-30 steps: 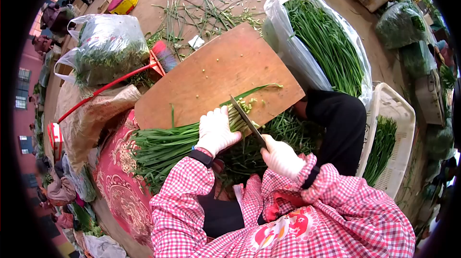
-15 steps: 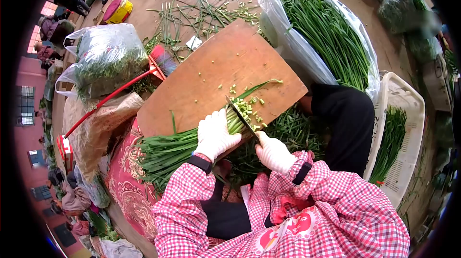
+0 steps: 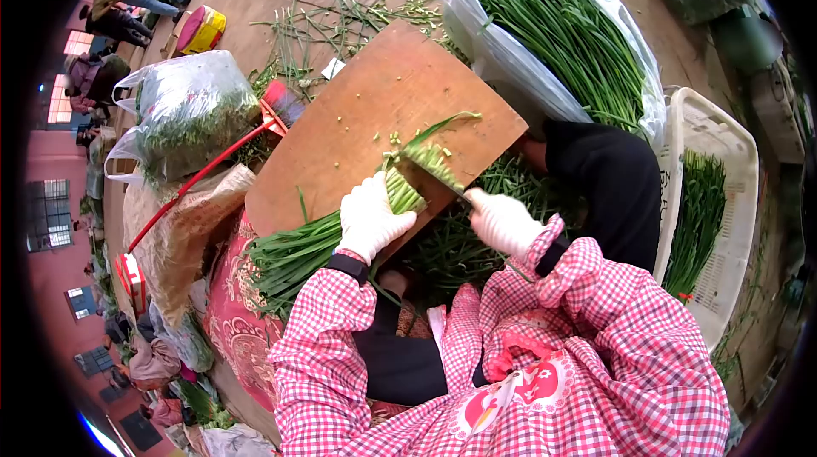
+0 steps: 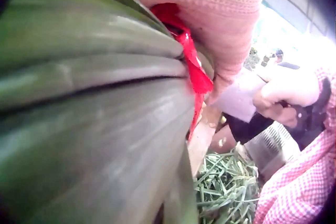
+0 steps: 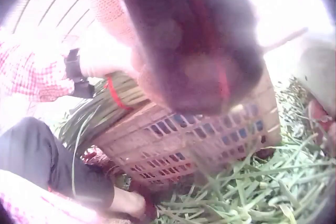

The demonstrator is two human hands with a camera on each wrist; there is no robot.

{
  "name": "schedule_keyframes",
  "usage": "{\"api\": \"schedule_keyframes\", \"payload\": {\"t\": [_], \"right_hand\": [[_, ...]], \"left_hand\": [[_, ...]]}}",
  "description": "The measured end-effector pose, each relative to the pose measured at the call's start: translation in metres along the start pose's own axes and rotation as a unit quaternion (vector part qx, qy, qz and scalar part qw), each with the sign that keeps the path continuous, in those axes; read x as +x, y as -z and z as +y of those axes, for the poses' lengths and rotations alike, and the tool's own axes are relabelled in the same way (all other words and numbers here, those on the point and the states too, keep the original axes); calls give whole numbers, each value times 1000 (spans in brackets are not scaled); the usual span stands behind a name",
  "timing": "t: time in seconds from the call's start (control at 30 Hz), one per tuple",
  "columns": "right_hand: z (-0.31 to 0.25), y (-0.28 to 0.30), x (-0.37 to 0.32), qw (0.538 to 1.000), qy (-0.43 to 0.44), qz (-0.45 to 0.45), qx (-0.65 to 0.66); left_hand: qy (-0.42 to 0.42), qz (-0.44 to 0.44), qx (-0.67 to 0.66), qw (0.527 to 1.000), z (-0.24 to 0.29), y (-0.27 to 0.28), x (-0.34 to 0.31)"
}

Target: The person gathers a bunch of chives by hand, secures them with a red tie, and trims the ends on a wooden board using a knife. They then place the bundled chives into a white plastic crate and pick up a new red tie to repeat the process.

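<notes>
My gloved left hand (image 3: 372,217) grips a bunch of long green chive-like stalks (image 3: 294,257) against the wooden board (image 3: 374,91), its thumb toward the cut ends. In the left wrist view a red tie (image 4: 198,77) goes round the bunch beside that hand. My gloved right hand (image 3: 504,223) holds a knife by its handle. The wide blade (image 3: 436,166) tilts over the board just past the pale stalk ends, and short cut pieces (image 3: 438,151) lie on its far side. A blurred dark shape fills the top of the right wrist view.
The board rests on a slotted plastic crate (image 5: 194,145). Loose green trimmings (image 5: 252,187) lie below it. A white bag of greens (image 3: 553,40) stands at the far right, a white basket (image 3: 732,227) nearer. At left are a red-handled broom (image 3: 196,176) and a filled plastic bag (image 3: 191,108).
The blade has come away from the stalk ends and turned flatter, with the right hand shifted right. More cut pieces lie past it. The left hand keeps hold; the head view has shifted.
</notes>
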State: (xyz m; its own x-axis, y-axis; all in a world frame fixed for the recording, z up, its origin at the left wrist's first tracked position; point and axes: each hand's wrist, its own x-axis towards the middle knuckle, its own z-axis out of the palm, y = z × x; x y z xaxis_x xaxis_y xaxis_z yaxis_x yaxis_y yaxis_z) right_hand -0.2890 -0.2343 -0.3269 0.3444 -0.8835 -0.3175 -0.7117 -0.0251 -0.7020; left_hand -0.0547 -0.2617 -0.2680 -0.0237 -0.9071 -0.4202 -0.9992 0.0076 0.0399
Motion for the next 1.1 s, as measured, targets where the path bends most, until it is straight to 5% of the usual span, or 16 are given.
{"api": "schedule_keyframes", "payload": {"t": [0.1, 0.3, 0.37, 0.43, 0.5, 0.57, 0.63, 0.7, 0.8, 0.87, 0.93, 0.97, 1.03, 1.1], "right_hand": [[-1, 26, 28, 994, -50, 93, -16], [-51, 4, 25, 998, 30, -51, 18], [-59, -5, 36, 999, 20, -30, 12], [-56, -2, 62, 998, 54, 9, -41], [-44, 9, 89, 982, 112, 131, -75], [-35, 28, 109, 960, 150, 214, -96], [-37, 52, 118, 971, 127, 147, -141], [-28, 57, 117, 951, 174, 214, -139], [-28, 43, 74, 938, 225, 262, 7], [-32, 7, 27, 949, 105, 89, 283], [-48, -34, -12, 824, -115, -159, 532], [-55, -56, -21, 778, -166, -194, 574], [-75, -79, -17, 713, -182, -217, 641], [-76, -119, -15, 696, -126, -171, 686]], "left_hand": [[-6, 30, -5, 1000, -4, -5, -2], [4, -10, -5, 1000, -3, 1, 2], [4, -19, -6, 1000, -5, -1, 1], [-87, 22, -52, 995, -23, -3, 0], [-72, -89, -207, 972, -50, 12, 2], [-47, -119, -453, 882, -87, 7, 17], [-13, -136, -540, 830, -118, 0, 25], [17, -127, -505, 853, -132, -6, 27], [39, -175, -483, 857, -141, -14, 23], [39, -196, -468, 861, -142, -12, 22], [27, -216, -444, 869, -139, -10, 22], [26, -211, -446, 869, -139, -9, 19], [-56, -191, -434, 879, -134, -6, 5], [-38, -184, -289, 939, -115, 11, -13]]}}
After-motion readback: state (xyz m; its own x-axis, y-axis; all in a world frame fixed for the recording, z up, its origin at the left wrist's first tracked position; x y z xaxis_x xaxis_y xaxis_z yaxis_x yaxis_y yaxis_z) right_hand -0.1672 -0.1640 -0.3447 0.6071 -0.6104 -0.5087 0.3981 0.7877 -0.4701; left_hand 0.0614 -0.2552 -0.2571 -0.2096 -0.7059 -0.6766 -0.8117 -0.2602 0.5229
